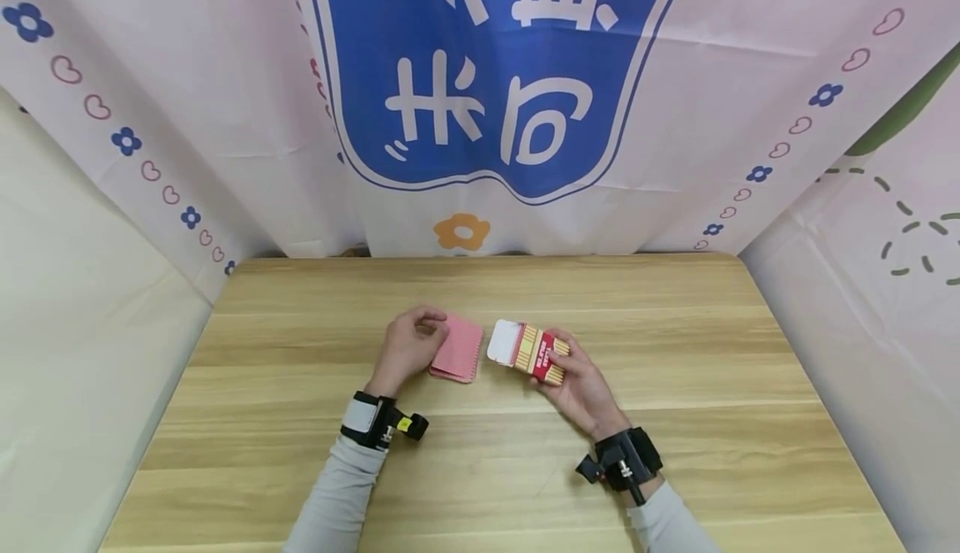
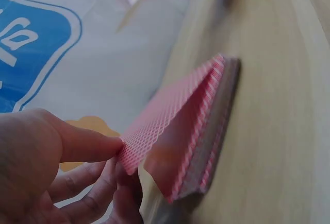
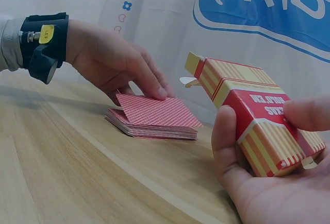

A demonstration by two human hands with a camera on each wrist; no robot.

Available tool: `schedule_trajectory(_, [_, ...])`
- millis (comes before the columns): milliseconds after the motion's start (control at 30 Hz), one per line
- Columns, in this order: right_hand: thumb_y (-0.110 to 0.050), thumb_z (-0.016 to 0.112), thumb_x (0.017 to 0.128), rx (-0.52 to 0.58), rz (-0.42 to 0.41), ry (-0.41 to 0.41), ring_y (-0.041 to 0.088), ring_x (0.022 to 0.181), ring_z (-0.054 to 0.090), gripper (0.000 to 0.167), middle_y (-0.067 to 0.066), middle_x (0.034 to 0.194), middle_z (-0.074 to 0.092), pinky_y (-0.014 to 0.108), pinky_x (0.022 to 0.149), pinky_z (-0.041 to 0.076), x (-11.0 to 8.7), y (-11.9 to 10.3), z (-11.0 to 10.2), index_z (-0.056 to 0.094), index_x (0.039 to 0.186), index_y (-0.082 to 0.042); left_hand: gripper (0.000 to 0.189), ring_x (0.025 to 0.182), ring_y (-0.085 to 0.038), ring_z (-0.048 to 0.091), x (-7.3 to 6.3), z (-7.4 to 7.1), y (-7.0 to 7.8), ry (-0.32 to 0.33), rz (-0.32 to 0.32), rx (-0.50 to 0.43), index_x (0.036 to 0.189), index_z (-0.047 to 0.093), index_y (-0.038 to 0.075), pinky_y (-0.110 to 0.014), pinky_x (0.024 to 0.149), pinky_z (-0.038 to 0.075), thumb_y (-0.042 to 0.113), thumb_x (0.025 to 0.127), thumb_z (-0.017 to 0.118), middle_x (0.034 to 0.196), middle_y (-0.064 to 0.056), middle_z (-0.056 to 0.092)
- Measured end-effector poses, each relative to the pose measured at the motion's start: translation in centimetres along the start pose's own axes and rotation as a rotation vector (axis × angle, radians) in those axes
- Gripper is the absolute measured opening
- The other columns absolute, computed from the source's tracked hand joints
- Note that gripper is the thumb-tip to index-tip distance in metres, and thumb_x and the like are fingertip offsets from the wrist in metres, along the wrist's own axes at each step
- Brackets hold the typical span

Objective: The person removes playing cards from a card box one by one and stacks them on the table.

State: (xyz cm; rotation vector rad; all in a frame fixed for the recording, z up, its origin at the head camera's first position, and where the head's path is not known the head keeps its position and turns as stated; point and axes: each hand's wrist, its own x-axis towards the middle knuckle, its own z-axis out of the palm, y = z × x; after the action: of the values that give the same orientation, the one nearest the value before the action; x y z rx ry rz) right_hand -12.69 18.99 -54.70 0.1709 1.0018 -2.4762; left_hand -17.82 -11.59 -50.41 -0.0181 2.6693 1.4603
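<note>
A deck of playing cards with red patterned backs lies face down near the middle of the table. My left hand pinches the top card between thumb and fingers. In the left wrist view that card is tilted up, its near edge raised off the deck while the far edge still meets it. My right hand grips a red and yellow striped card box, thumb on its printed face. The box is tilted, with its white top flap folded out toward the deck.
The wood-grain table runs back to a hanging cloth with a blue printed emblem. More cloth stands along both sides. Each wrist wears a black strap with a small camera mount.
</note>
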Motion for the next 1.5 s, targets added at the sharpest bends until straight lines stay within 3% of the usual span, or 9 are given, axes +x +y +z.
schedule_trajectory(233, [-0.006, 0.039, 0.112, 0.012, 0.009, 0.009, 0.026, 0.130, 0.056, 0.038, 0.014, 0.164, 0.029, 0.033, 0.089, 0.057, 0.03, 0.07, -0.09, 0.044, 0.144, -0.027, 0.021, 0.091, -0.022, 0.073, 0.04, 0.40, -0.37, 0.037, 0.007, 0.077, 0.118, 0.074, 0.009, -0.041, 0.085, 0.060, 0.017, 0.099, 0.073, 0.110, -0.010, 0.075])
schedule_trajectory(767, [-0.007, 0.038, 0.113, 0.003, 0.004, 0.000, 0.025, 0.131, 0.056, 0.036, 0.013, 0.164, 0.030, 0.034, 0.089, 0.058, 0.15, -0.13, -0.03, 0.044, 0.143, -0.026, 0.016, 0.089, -0.020, 0.070, 0.02, 0.44, -0.21, 0.023, 0.005, 0.148, 0.113, 0.076, 0.010, -0.040, 0.083, 0.058, 0.016, 0.100, 0.071, 0.103, -0.007, 0.075])
schedule_trajectory(1200, [-0.006, 0.038, 0.113, 0.007, 0.008, 0.006, 0.025, 0.131, 0.057, 0.038, 0.013, 0.163, 0.031, 0.033, 0.089, 0.058, 0.05, 0.01, 0.07, 0.043, 0.144, -0.027, 0.015, 0.084, -0.017, 0.068, -0.03, 0.65, -0.44, 0.026, -0.008, 0.172, 0.113, 0.076, 0.010, -0.034, 0.076, 0.056, 0.016, 0.099, 0.073, 0.102, -0.007, 0.074])
schedule_trajectory(1500, [-0.006, 0.037, 0.113, -0.004, 0.006, 0.005, 0.025, 0.131, 0.057, 0.038, 0.013, 0.162, 0.031, 0.033, 0.090, 0.058, -0.07, 0.01, 0.15, 0.043, 0.144, -0.026, 0.017, 0.086, -0.019, 0.068, -0.18, 0.73, -0.35, 0.034, -0.008, 0.165, 0.113, 0.076, 0.010, -0.037, 0.079, 0.055, 0.019, 0.099, 0.073, 0.102, -0.007, 0.074])
